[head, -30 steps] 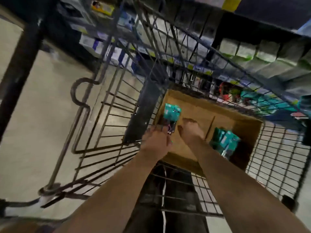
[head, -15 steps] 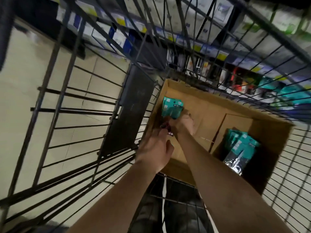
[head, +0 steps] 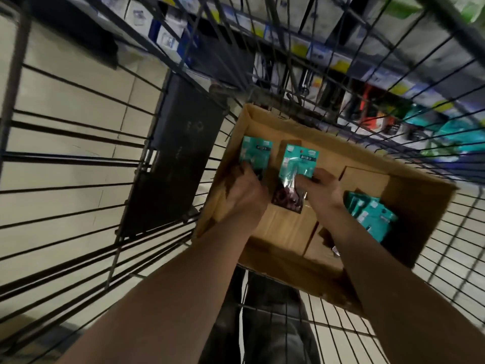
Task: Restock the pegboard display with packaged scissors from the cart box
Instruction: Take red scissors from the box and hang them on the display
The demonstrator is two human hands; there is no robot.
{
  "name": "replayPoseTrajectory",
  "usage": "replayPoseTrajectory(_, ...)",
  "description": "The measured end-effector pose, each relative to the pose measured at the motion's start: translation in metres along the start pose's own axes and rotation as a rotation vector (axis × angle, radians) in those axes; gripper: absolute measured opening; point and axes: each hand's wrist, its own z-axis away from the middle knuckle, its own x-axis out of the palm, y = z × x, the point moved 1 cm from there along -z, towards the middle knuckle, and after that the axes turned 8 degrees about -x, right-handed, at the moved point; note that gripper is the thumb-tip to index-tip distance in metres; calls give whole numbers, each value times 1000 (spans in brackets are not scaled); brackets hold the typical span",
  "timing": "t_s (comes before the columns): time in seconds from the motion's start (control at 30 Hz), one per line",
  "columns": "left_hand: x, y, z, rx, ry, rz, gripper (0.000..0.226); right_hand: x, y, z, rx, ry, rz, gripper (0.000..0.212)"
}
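Splitting the clump both hands shared 0.5 s earlier, the left hand (head: 244, 198) gripped one scissors pack (head: 256, 153) & the right hand (head: 324, 191) pinched a second pack (head: 298, 164) just beside it, both inside the box (head: 301, 130), spare packs (head: 372, 219) lying right of that grip, so prob. ready for the pegboard.

Single head-worn wide-angle view, looking steeply down into a wire cart (head: 78, 156)
It sits close above the cardboard box (head: 420, 206) filling the middle; forearms enter from the bottom edge, left hand (head: 244, 190) gripping the left packet (head: 256, 153) and right hand (head: 322, 189) the right packet (head: 299, 160) near centre; store shelves (head: 328, 56) curve across the top
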Motion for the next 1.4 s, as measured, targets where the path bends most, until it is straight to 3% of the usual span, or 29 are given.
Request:
replayPoseTrajectory(0.17,23,1,-17,-38,143,-148,77,-12,9,-5,1,-80,-47,24)
replayPoseTrajectory(0.3,21,2,-18,-57,196,-79,78,-13,11,-7,0,-102,-87,28)
replayPoseTrajectory(0.53,7,-5,-17,-73,-72,423,40,-25,0,8,31,-98,-140,27)
replayPoseTrajectory(0.7,-21,-11,3,-71,-168,456,37,-43,-19,33,11,-106,-140,31)
replayPoseTrajectory(1.07,-123,-31,109,176,-277,445,35,-80,-66,156,78,90,-269,37)
replayPoseTrajectory(1.27,-172,-25,187,417,-330,363,38,-98,-99,273,-5,268,-318,21)
replayPoseTrajectory(1.4,-191,-13,251,608,-324,296,39,-130,-74,321,-99,417,-362,45)
